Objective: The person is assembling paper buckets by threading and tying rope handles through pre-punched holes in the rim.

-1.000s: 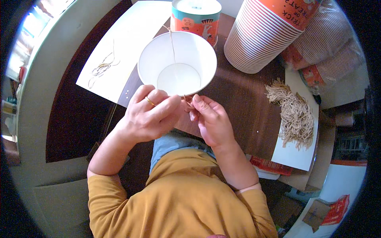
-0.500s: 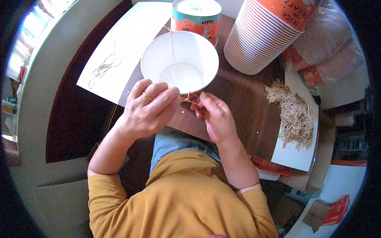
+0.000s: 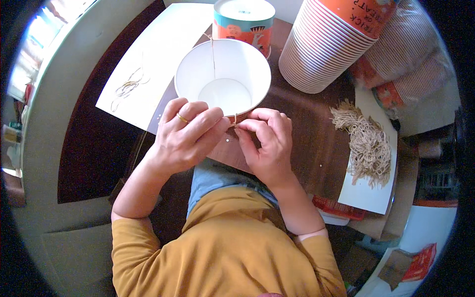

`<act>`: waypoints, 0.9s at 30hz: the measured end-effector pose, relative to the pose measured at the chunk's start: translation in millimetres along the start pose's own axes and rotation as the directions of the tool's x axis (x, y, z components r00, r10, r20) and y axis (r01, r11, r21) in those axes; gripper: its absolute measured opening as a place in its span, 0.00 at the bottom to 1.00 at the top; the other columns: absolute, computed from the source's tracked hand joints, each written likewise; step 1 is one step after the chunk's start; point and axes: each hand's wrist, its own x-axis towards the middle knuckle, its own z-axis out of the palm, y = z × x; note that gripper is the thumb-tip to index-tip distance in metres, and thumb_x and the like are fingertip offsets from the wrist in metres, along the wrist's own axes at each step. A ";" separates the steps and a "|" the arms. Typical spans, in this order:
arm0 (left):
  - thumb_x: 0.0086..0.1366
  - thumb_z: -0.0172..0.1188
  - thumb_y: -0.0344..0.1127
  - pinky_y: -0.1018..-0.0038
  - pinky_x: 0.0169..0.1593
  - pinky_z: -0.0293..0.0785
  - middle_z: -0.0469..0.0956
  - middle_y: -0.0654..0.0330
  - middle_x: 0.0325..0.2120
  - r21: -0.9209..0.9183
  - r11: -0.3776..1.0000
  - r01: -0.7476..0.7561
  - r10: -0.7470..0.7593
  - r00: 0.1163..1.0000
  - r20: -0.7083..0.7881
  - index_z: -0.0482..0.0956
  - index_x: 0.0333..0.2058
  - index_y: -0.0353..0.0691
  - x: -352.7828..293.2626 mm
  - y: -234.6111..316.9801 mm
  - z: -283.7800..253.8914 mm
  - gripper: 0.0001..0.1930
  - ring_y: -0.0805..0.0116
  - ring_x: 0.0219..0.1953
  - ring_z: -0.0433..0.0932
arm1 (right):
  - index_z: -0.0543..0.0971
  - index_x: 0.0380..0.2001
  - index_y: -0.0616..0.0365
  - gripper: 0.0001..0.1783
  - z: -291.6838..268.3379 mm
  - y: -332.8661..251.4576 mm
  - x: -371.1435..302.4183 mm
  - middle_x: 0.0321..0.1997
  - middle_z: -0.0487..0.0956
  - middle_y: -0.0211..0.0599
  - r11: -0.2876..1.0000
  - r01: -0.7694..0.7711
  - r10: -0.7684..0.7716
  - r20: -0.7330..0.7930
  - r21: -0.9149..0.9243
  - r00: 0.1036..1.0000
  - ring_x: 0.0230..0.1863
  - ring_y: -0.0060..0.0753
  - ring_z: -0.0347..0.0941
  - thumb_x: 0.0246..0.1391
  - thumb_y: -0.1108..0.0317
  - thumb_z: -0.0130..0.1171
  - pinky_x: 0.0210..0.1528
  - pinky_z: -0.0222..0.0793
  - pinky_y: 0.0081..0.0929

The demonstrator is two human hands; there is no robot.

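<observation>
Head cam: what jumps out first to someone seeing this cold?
The open white paper cup at centre top of the dark brown table, with a thin string running down its inside. Both hands pinch at its near rim: left hand with a gold ring, right hand beside it. At upper right lies a tall stack of ribbed cups, and below it a pile of tan string pieces on white paper.

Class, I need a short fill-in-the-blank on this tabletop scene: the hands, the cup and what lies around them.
1. Both hands pinch a thin string at the near rim of a white paper ____.
2. The left hand wears a gold ____ on one finger.
3. The loose heap of pale strings lies to the person's ____.
4. The stack of cups lies on its ____.

Missing words: cup; ring; right; side
</observation>
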 end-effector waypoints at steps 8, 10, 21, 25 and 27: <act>0.45 0.60 0.35 0.74 0.35 0.68 0.76 0.64 0.39 -0.045 0.998 -0.034 0.036 0.999 0.024 0.80 0.39 0.39 0.8 1.7 -6.5 0.18 0.72 0.34 0.74 | 0.77 0.30 0.52 0.07 -1.5 -6.7 6.4 0.36 0.73 0.33 0.997 0.015 -0.019 0.051 0.074 0.999 0.37 0.39 0.69 0.44 0.69 0.62 0.40 0.62 0.36; 0.45 0.60 0.33 0.76 0.32 0.68 0.76 0.62 0.36 -0.064 0.996 -0.058 0.060 0.998 0.028 0.80 0.39 0.38 2.9 0.1 -5.6 0.19 0.73 0.32 0.74 | 0.77 0.30 0.52 0.06 -2.4 -6.8 6.4 0.36 0.73 0.34 0.997 0.027 -0.031 0.058 0.072 0.998 0.37 0.39 0.69 0.45 0.69 0.61 0.40 0.62 0.36; 0.44 0.61 0.31 0.73 0.31 0.68 0.76 0.63 0.28 -0.179 0.983 -0.034 0.031 0.999 -0.020 0.79 0.33 0.37 -2.2 -4.9 -5.4 0.14 0.71 0.28 0.74 | 0.77 0.30 0.50 0.06 -11.1 -5.8 5.1 0.37 0.71 0.32 0.999 0.037 -0.034 0.088 -0.028 0.996 0.36 0.37 0.67 0.47 0.65 0.62 0.39 0.60 0.36; 0.44 0.62 0.32 0.72 0.31 0.68 0.76 0.64 0.28 -0.200 0.980 -0.013 0.007 1.000 -0.030 0.79 0.33 0.37 -7.2 -6.2 -3.5 0.14 0.70 0.28 0.75 | 0.77 0.30 0.49 0.06 -14.1 -7.7 6.8 0.37 0.71 0.32 0.999 0.021 -0.016 0.110 -0.047 0.994 0.36 0.37 0.67 0.47 0.65 0.62 0.39 0.59 0.36; 0.44 0.63 0.32 0.72 0.32 0.67 0.75 0.65 0.27 -0.208 0.978 0.028 -0.035 0.999 -0.031 0.78 0.31 0.39 -9.8 -4.5 -3.2 0.12 0.70 0.28 0.74 | 0.77 0.29 0.49 0.05 -12.8 -6.5 6.0 0.38 0.71 0.31 0.997 0.040 -0.033 0.104 -0.065 0.994 0.36 0.36 0.66 0.47 0.65 0.62 0.39 0.59 0.36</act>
